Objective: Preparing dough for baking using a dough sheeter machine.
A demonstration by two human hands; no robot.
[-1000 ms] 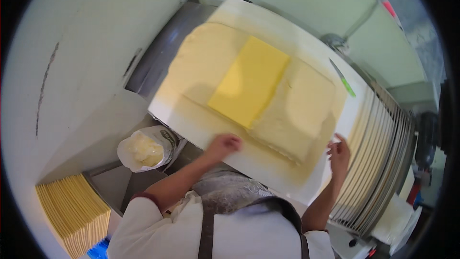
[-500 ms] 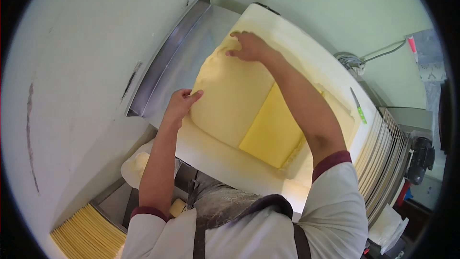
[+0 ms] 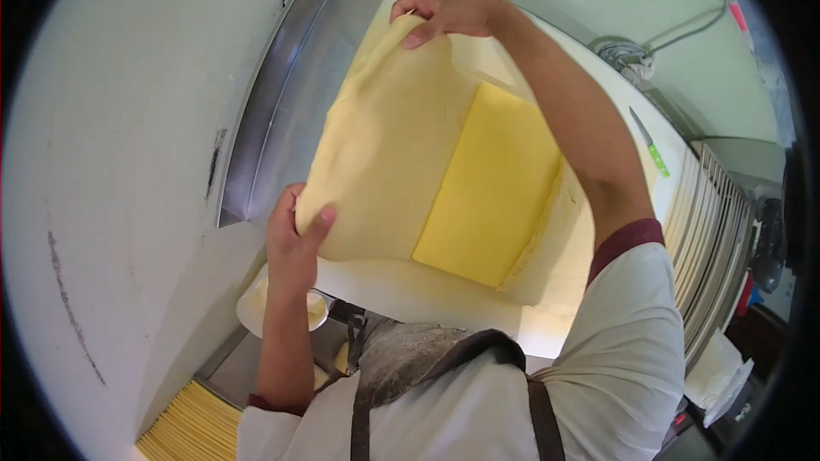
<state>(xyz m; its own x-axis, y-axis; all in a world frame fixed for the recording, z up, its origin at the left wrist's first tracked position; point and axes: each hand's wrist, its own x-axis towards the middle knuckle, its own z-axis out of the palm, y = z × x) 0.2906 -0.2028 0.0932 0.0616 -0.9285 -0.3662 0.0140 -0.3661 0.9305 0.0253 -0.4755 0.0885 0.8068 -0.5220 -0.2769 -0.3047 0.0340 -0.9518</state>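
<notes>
Dough sheet gripped at its left edge, seen from above. The yellow slab [image 3: 489, 183], flat and rectangular, lies on the pale dough sheet [image 3: 384, 141], which spreads widely to the slab's left and also shows along its right side. Your left hand [image 3: 295, 237] holds the dough's corner to the near left of the slab, pinching it between the thumb, laid on top, and the fingers, mostly hidden behind the edge. Your right hand [image 3: 444, 14] pinches the same edge to the far left of the slab — thumb toward you, fingers bent over the dough — while your right forearm [image 3: 572, 107] passes over the slab's far right corner. Between your hands the edge is raised and gently rippled. The white tabletop [image 3: 393, 290] extends on the near side of the slab; a green-handled knife [image 3: 654, 152] lies to its far right. Farther right of the slab stand closely spaced trays [image 3: 705, 239]. To its near left, beyond the tabletop, sit a white container [image 3: 254, 306] and — farther out — a stack of yellow sheets [image 3: 190, 427].
</notes>
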